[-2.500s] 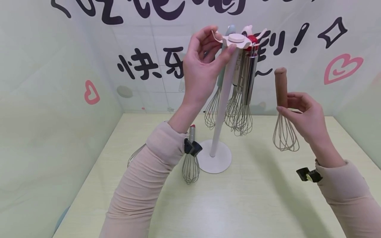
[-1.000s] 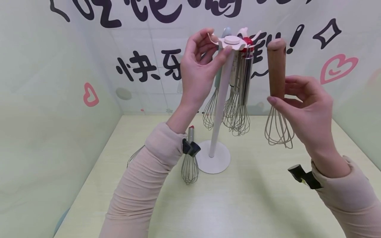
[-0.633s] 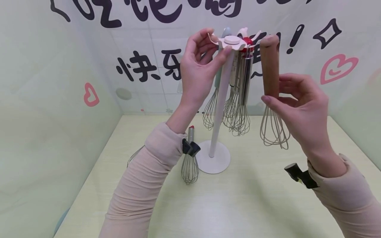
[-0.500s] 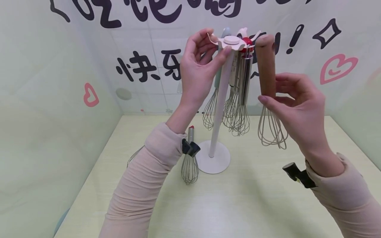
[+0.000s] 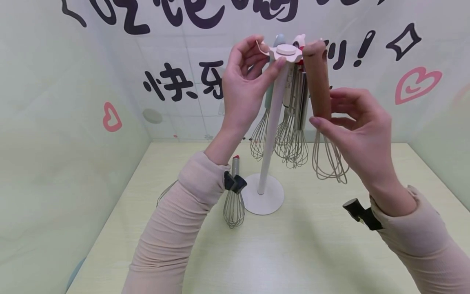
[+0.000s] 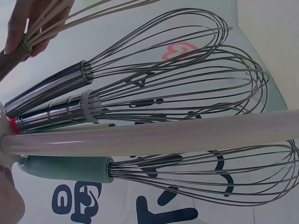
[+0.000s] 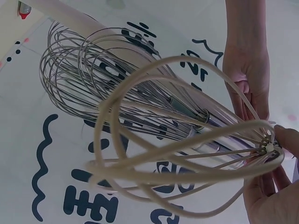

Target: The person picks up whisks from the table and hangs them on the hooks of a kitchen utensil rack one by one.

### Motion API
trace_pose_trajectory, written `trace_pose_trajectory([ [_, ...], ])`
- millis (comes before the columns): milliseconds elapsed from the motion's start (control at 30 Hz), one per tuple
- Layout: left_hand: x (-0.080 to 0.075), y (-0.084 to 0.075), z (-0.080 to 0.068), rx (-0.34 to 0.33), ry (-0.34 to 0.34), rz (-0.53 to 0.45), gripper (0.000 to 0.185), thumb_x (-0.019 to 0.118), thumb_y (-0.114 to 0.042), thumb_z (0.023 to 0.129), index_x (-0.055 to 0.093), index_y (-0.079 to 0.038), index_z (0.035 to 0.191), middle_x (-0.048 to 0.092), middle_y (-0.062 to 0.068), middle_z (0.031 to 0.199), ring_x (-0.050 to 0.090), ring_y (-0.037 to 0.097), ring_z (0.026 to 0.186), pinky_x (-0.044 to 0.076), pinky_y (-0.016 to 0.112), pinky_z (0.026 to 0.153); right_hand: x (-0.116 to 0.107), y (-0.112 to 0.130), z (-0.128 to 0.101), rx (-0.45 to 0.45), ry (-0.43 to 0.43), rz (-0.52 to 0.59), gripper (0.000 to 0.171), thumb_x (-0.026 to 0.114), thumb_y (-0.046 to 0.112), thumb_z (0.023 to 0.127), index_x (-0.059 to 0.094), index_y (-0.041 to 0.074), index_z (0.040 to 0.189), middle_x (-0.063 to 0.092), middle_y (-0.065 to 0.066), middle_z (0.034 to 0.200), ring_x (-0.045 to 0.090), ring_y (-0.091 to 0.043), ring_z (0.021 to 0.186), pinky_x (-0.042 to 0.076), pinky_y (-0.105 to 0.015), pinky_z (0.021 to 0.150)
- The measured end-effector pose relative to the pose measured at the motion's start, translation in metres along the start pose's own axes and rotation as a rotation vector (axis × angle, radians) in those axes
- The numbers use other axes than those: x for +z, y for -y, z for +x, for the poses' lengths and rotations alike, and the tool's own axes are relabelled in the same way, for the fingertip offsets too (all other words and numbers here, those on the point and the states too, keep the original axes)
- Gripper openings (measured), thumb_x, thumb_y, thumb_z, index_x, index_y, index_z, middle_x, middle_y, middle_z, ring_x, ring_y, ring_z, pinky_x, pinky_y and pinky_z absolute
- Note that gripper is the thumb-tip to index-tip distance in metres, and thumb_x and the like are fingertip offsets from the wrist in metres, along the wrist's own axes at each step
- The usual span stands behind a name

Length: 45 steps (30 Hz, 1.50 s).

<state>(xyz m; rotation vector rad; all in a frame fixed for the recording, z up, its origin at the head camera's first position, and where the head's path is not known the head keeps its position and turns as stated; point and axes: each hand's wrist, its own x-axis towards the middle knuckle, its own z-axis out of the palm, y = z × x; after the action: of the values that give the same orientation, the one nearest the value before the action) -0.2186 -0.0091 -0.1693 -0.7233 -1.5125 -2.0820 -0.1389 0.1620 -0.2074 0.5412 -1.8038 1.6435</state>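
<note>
My left hand [image 5: 246,83] holds the hooked top of a white whisk stand [image 5: 272,130], its thumb on the near rim. Close to the stand's right side, my right hand [image 5: 361,122] grips a whisk with a brown wooden handle [image 5: 318,83], pinching low on the handle. That whisk leans slightly left, and its top overlaps the hooks in the head view; I cannot tell whether it touches them. Several whisks hang from the stand, including one with a teal handle [image 6: 67,169] and one with a shiny steel handle [image 6: 51,88]. Beige wires [image 7: 187,177] of the wooden whisk fill the right wrist view.
A small whisk [image 5: 234,208] with a red tip lies beside the round white base [image 5: 273,202]. Behind the left sleeve, wires of another whisk [image 5: 167,194] show. A printed cloth [image 5: 176,122] backs the pale table [image 5: 293,249].
My right hand has brought the wooden-handled whisk leftward and up to the stand's hooks, where it now covers part of the steel one. My left hand keeps its hold.
</note>
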Motion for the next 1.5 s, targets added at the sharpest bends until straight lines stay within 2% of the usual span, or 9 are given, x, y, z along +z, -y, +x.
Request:
trace_pose_trajectory([
  [267, 0.0, 0.0, 0.0, -0.004, 0.0, -0.009, 0.055, 0.07, 0.011, 0.078, 0.046, 0.009, 0.127, 0.054, 0.011, 0.108, 0.058, 0.017, 0.102, 0.05, 0.02, 0.102, 0.003, 0.002, 0.0, 0.009, 0.007, -0.061, 0.04, 0.074, -0.011, 0.074, 0.066, 0.012, 0.106, 0.066, -0.003, 0.104, 0.066, -0.013, 0.087, 0.059, -0.014, 0.074],
  [500, 0.0, 0.0, -0.001, 0.006, -0.001, -0.023, 0.053, 0.069, 0.011, 0.078, 0.046, 0.01, 0.126, 0.054, 0.01, 0.107, 0.057, 0.024, 0.105, 0.05, 0.02, 0.102, 0.008, 0.004, 0.0, 0.024, 0.009, -0.138, 0.038, 0.075, -0.007, 0.075, 0.066, 0.011, 0.107, 0.066, 0.002, 0.104, 0.066, -0.012, 0.088, 0.059, -0.014, 0.074],
  [733, -0.002, -0.001, -0.001, 0.011, 0.005, -0.02, 0.051, 0.068, 0.009, 0.08, 0.047, 0.01, 0.126, 0.054, 0.01, 0.106, 0.058, 0.013, 0.1, 0.05, 0.021, 0.103, 0.014, 0.006, 0.0, 0.023, 0.008, -0.236, 0.038, 0.076, -0.002, 0.076, 0.062, 0.005, 0.111, 0.065, 0.008, 0.105, 0.066, -0.011, 0.088, 0.059, -0.014, 0.075],
  [933, -0.004, -0.001, -0.001, 0.002, 0.024, -0.021, 0.046, 0.064, 0.006, 0.083, 0.047, 0.009, 0.126, 0.055, 0.008, 0.106, 0.057, 0.011, 0.1, 0.05, 0.021, 0.103, 0.017, 0.007, -0.001, 0.017, 0.015, -0.25, 0.04, 0.075, -0.003, 0.077, 0.06, 0.002, 0.114, 0.063, 0.01, 0.107, 0.066, -0.01, 0.088, 0.058, -0.014, 0.076],
  [1133, -0.004, -0.001, -0.001, -0.003, 0.032, -0.013, 0.046, 0.065, 0.005, 0.083, 0.048, 0.009, 0.126, 0.055, 0.008, 0.105, 0.058, 0.013, 0.099, 0.051, 0.021, 0.102, 0.021, 0.006, -0.004, -0.025, 0.021, -0.264, 0.057, 0.076, -0.003, 0.076, 0.057, 0.007, 0.128, 0.062, 0.015, 0.106, 0.065, -0.009, 0.09, 0.057, -0.012, 0.074],
  [1267, -0.004, -0.001, 0.0, -0.002, 0.035, -0.011, 0.046, 0.065, 0.005, 0.083, 0.048, 0.009, 0.125, 0.055, 0.008, 0.105, 0.058, 0.013, 0.099, 0.051, 0.021, 0.102, 0.023, 0.006, -0.005, -0.042, 0.013, -0.272, 0.062, 0.076, -0.004, 0.075, 0.057, 0.013, 0.132, 0.062, 0.019, 0.104, 0.064, -0.008, 0.091, 0.057, -0.011, 0.073],
  [1500, -0.006, -0.002, 0.0, 0.001, 0.044, 0.001, 0.046, 0.065, 0.005, 0.083, 0.048, 0.008, 0.126, 0.055, 0.009, 0.106, 0.059, 0.015, 0.101, 0.051, 0.021, 0.102, 0.026, 0.006, -0.006, -0.034, 0.01, -0.308, 0.06, 0.076, 0.0, 0.076, 0.058, 0.016, 0.131, 0.064, 0.009, 0.114, 0.063, -0.007, 0.091, 0.056, -0.009, 0.071],
])
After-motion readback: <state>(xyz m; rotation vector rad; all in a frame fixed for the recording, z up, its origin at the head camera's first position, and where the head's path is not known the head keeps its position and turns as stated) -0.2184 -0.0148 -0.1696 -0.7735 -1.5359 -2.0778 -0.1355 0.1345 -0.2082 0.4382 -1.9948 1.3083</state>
